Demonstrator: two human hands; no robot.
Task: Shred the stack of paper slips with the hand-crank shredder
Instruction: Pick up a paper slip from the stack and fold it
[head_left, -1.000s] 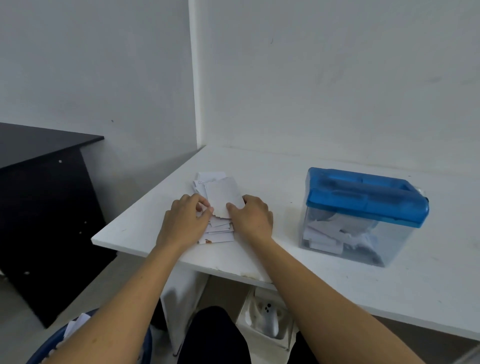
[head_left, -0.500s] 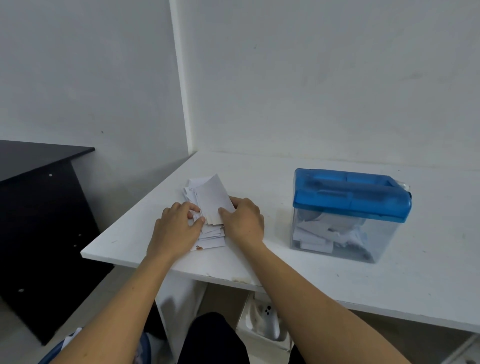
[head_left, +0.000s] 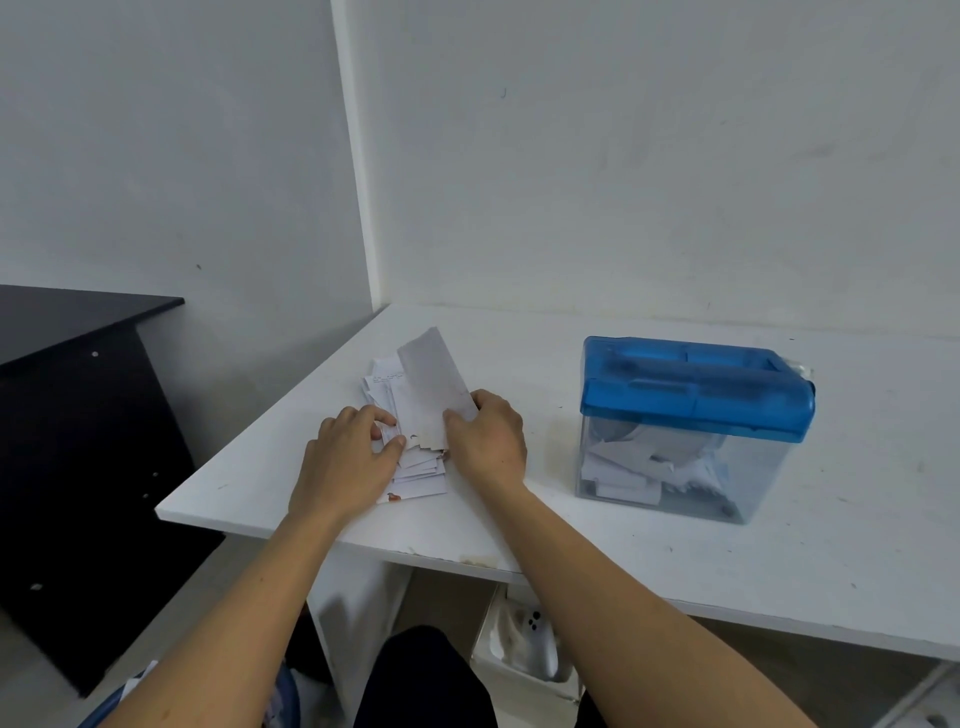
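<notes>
At the left end of the table (head_left: 675, 561), both my hands are on the stack (head_left: 415, 470), close together with only the paper between them. My left hand (head_left: 343, 462) lies over the near left part of the stack, fingers curled and thumb tip on the slips, gripping them. I judge that is to keep the rest from sliding or lifting. My right hand (head_left: 488, 441) pinches one slip (head_left: 434, 389) by its near corner, and the slip stands tilted up off the stack, its far end in the air. I hold it by the corner so that it peels off alone.

The shredder (head_left: 696, 384) stands well apart to my right on the same table, blue lid up. That leaves a short carry across bare table. Its clear bin (head_left: 675, 467) already holds white pieces, so I judge the task is partly done, with most of the stack left.

By count there are two hands, one raised slip, one stack and one shredder. The slips in the stack are fanned and overlapping, too many to count surely. I cannot make out the crank from here
</notes>
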